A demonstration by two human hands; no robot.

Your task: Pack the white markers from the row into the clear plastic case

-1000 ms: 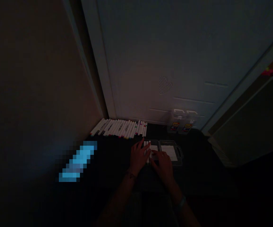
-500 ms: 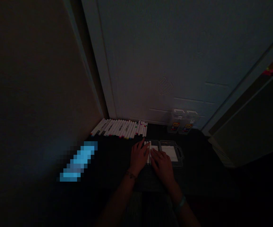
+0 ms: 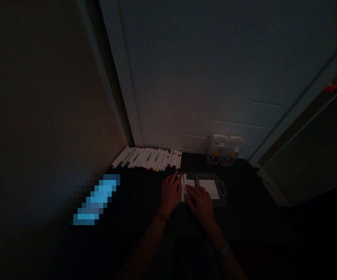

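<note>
"It's dim in here. What's at the far left?"

"A bright blue patch (image 3: pixel 96 200), too blocky to make out, on the dark surface (image 3: pixel 139 206). Farther back, to its right, lies a row of white markers (image 3: pixel 146 157) with coloured ends, side by side near the wall panel (image 3: pixel 168 77)."

"And the left hand (image 3: pixel 171 190)?"

"Just right of centre, laid over the left half of the open clear plastic case (image 3: pixel 221 203). Its fingers are apart, stretched toward the far edge, and there's a dark bracelet (image 3: pixel 161 215) on the wrist."

"What's between the hands?"

"Slim white markers (image 3: pixel 185 179), upright ones from where we stand, lying in that left half, near end to far end. The left hand partly covers them."

"The right hand (image 3: pixel 201 200)?"

"Close beside, fingers bent, tips at the rightmost marker. I can't tell whether they're clamped on it."

"And rightward?"

"The case's right half, with a white sheet (image 3: pixel 209 189) in it and a handle on the right edge. Behind, two clear plastic cases (image 3: pixel 215 149) stand upright by the panel."
</note>
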